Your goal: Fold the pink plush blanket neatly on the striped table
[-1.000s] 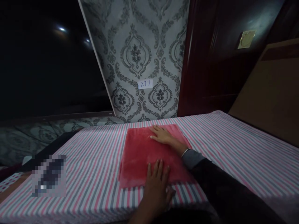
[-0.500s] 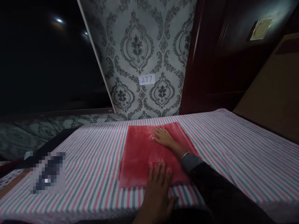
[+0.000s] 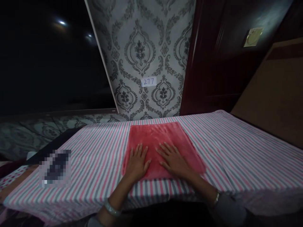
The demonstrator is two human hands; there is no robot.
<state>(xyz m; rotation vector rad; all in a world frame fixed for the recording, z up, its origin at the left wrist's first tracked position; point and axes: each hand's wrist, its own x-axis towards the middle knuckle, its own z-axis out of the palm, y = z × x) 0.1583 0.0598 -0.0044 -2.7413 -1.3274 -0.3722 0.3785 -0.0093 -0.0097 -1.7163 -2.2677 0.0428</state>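
Note:
A folded red plush cloth (image 3: 151, 134) lies flat in a near square on the striped tablecloth (image 3: 99, 157). On its left half rests my left hand (image 3: 138, 162), palm down with the fingers spread. My right hand (image 3: 174, 160) lies flat on the right half, its fingers also apart. Both hands touch the top of the cloth and grip nothing. Layered folds show along the cloth's right edge.
A blurred-out dark object (image 3: 56, 167) sits on the tablecloth at the left. Behind the table are a large dark screen (image 3: 54, 63), a patterned wall with a paper marked 277 (image 3: 149, 81), a dark red panel (image 3: 213, 63) and a brown board (image 3: 274, 91) at right.
My left hand has moved from the cloth's near edge up and left onto it. My right hand has drawn back from the far part toward me. The cloth's surface looks smoother.

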